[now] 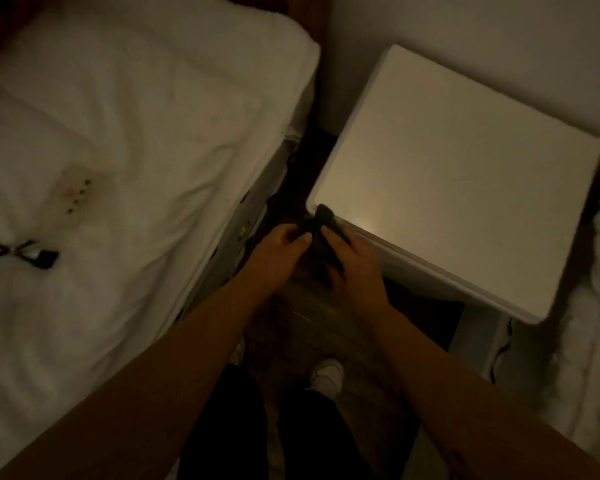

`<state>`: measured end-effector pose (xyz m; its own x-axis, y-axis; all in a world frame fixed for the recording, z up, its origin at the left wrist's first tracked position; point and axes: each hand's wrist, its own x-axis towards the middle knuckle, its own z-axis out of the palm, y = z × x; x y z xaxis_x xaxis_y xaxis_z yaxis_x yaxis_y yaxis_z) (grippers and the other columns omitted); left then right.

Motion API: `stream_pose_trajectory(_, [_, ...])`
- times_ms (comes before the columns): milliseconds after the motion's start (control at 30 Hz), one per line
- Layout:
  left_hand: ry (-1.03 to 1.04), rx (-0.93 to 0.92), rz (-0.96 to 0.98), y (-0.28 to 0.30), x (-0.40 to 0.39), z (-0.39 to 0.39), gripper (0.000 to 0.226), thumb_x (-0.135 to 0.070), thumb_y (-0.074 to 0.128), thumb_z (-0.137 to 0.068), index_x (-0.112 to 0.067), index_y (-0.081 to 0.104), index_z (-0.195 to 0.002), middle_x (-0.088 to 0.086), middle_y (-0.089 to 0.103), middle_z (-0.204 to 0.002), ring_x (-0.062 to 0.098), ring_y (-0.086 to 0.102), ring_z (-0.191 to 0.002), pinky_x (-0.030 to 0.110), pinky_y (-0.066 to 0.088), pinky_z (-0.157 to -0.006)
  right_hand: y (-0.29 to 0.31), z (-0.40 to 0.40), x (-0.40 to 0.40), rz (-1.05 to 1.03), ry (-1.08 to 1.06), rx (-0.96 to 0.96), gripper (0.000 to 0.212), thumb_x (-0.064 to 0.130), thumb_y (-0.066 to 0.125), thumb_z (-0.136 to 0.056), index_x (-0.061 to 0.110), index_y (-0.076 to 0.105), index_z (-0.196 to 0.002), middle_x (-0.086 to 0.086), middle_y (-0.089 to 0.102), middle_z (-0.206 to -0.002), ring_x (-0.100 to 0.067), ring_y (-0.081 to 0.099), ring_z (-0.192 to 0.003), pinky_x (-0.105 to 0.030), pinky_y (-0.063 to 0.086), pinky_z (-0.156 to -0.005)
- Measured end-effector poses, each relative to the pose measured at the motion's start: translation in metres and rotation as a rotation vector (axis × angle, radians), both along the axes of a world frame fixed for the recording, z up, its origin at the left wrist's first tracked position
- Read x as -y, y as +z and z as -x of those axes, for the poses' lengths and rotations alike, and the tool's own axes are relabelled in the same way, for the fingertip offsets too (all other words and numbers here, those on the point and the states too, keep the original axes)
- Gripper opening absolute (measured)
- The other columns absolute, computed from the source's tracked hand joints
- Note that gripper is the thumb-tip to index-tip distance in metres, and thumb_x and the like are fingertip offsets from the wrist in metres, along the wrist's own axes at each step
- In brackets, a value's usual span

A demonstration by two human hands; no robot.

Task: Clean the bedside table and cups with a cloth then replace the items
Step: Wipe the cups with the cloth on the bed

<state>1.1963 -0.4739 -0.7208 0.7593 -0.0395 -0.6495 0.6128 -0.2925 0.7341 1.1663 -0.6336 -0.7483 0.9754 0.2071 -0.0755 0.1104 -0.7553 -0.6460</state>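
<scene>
Evidently the cloth (pixel 326 233) is soft, limp and light, a dark rag best bunched in the palm so it does not slide. It lies draped over the near left corner of the bedside table (pixel 458 188). The right hand (pixel 352 263) presses it there, fingers partly curled around it. The left hand (pixel 278 249), just beside, pinches its edge with loosely bent fingers. No cups are in view.

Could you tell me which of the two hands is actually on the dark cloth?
The right hand grips the dark cloth at the bedside table's near corner; the left hand only nears it.
</scene>
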Motion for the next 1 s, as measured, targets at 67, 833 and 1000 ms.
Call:
stream_pose_trajectory(67, [0.158, 0.016, 0.101, 0.014, -0.021, 0.004, 0.038, -0.029, 0.058, -0.094, -0.013, 0.055, -0.128, 0.005, 0.063, -0.117, 0.022, 0.061, -0.107, 0.033, 0.051, -0.09, 0.014, -0.003, -0.033, -0.084, 0.097, -0.003, 0.079, -0.005, 0.071, -0.073, 0.014, 0.04, -0.143, -0.019, 0.046, -0.14, -0.036, 0.041, -0.128, -0.05, 0.033, -0.108])
stream_pose_trajectory(833, [0.892, 0.245, 0.22, 0.078, -0.343, 0.266, 0.043, -0.007, 0.066, -0.087, -0.033, 0.056, -0.12, 0.004, 0.066, -0.113, 0.018, 0.068, -0.099, 0.034, 0.058, -0.075, 0.069, 0.125, -0.365, -0.622, 0.424, -1.035, 0.031, 0.028, 0.076, -0.07, 0.043, 0.07, -0.097, -0.001, 0.073, -0.105, -0.027, 0.07, -0.096, -0.045, 0.057, -0.078])
stream_pose_trajectory(1000, [0.946, 0.293, -0.357, 0.061, -0.396, 0.282, 0.033, -0.017, 0.065, -0.088, -0.025, 0.056, -0.118, -0.01, 0.063, -0.109, -0.003, 0.061, -0.093, 0.015, 0.048, -0.081, 0.061, 0.143, -0.408, -0.723, 0.217, -1.074, 0.024, 0.024, 0.074, -0.072, 0.038, 0.075, -0.092, -0.001, 0.074, -0.101, -0.024, 0.071, -0.093, -0.034, 0.057, -0.07])
